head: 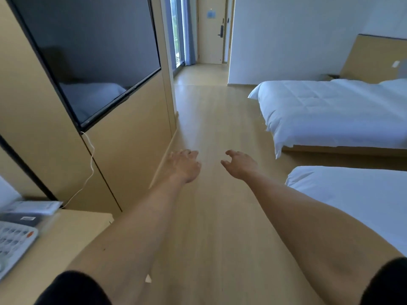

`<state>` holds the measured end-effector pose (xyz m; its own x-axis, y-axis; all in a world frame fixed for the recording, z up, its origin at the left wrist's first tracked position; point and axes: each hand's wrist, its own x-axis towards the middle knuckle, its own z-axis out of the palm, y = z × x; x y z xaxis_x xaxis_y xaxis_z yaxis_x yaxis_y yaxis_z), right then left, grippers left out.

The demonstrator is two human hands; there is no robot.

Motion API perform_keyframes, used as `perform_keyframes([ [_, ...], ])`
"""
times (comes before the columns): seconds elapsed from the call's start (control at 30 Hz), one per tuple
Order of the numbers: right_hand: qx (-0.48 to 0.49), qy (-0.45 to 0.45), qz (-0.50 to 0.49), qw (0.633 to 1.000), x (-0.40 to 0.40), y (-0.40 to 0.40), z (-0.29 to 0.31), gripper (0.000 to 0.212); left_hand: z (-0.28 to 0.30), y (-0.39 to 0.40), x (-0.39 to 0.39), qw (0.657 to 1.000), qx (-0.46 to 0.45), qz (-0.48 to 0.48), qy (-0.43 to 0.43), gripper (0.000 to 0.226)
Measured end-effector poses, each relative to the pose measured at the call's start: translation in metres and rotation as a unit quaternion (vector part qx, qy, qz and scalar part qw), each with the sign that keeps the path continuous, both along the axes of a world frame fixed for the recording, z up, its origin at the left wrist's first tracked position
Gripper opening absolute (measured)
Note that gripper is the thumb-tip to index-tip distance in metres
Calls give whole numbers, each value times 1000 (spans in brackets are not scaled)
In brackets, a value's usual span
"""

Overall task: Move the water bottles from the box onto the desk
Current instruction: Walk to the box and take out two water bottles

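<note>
Reaching out over the floor, we have both arms extended ahead of the table, which sits at the lower left edge of view.

Risk notes:
- Neither the box nor any water bottles appear in this view. We judge the main hazard to be a search problem: if the box stands beyond the table or behind us, we may walk toward the doorway for nothing.
- The table corner lies close beside the left forearm. A turn toward the table could knock the phone or the papers lying just behind it on the table.
- A white cable hangs from under the television, above and behind the table, and runs down toward the table's back edge. Bottles set down near that edge could snag it.
- Two beds stand across the floor from the table, so the walkway is narrow. A carried load could brush them.

Hands:
- Left hand: fingers loosely curled and spread, holding nothing, touching nothing, over the floor beyond the table.
- Right hand: thumb and fingers slightly apart in a relaxed curl, empty, also free of any contact, farther from the table than the left hand.
- The two hands are apart, with bare floor showing between them.
</note>
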<state>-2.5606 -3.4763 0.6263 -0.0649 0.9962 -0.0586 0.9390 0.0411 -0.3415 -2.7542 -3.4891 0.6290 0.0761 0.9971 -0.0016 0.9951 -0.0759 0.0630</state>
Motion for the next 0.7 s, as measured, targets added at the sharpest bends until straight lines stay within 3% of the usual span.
perform_keyframes([
  [0.4,-11,21,-92,995,92,79,1,55,-4,122,85,997,-40,-69,20,52],
  [0.7,-32,9,-129,991,98,221,-4,57,-6,285,93,993,-74,-94,8,55],
])
